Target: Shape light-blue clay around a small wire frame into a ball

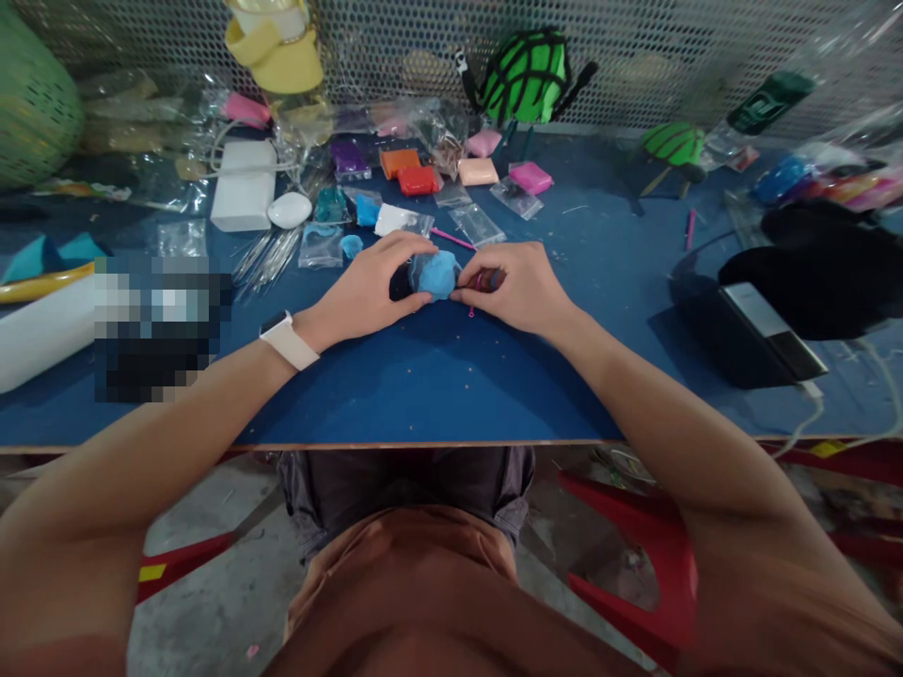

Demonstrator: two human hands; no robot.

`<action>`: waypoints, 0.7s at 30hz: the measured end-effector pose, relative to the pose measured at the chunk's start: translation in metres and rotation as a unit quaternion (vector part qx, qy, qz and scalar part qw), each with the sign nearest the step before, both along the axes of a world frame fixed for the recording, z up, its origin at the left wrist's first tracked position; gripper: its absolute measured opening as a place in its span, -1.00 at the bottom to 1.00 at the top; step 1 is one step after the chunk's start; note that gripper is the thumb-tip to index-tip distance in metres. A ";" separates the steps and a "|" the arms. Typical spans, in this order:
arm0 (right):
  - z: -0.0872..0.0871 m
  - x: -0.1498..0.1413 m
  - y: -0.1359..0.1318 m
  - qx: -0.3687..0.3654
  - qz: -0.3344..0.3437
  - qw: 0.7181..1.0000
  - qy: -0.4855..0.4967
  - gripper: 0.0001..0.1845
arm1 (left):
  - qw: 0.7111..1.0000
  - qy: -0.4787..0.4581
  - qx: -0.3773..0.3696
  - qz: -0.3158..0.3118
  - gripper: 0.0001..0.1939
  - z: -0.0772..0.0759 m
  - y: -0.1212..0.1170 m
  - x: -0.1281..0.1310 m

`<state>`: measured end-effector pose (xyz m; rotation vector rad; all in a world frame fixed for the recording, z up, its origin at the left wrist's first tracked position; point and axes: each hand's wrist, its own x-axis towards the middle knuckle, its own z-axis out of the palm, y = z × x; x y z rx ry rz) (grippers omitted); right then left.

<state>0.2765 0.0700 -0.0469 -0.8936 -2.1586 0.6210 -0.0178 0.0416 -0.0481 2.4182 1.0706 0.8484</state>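
A light blue lump of modelling clay (435,274) rests on the blue table (437,376) in the middle of the view. My left hand (371,287) curls round its left side, with a dark piece showing under the fingers. My right hand (518,285) is pinched on a thin pink tool (485,279) whose tip meets the lump's right side. A pale watch (288,339) sits on my left wrist.
Behind the hands lie several small bags and blocks of coloured clay: orange (399,160), red (418,180), pink (530,176), purple (350,155). A white box (244,184) and white egg shape (290,210) stand at the back left. A black device (758,331) lies at the right. A green figure (526,75) leans on the mesh wall.
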 end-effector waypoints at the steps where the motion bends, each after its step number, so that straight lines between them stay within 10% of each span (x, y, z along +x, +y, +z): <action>1: 0.000 0.000 0.000 0.004 -0.001 1.000 0.008 -0.66 | 1.000 -0.019 -0.013 0.002 -0.43 -0.001 0.000 0.000; 15: 0.001 -0.007 -0.015 0.185 0.003 0.977 0.110 -0.93 | 0.902 -0.322 -0.288 -0.016 -0.58 0.004 -0.007 0.009; 21: 0.007 -0.011 -0.020 0.186 0.019 0.974 0.127 -0.91 | 0.949 -0.242 -0.202 -0.015 -0.52 0.006 -0.013 0.010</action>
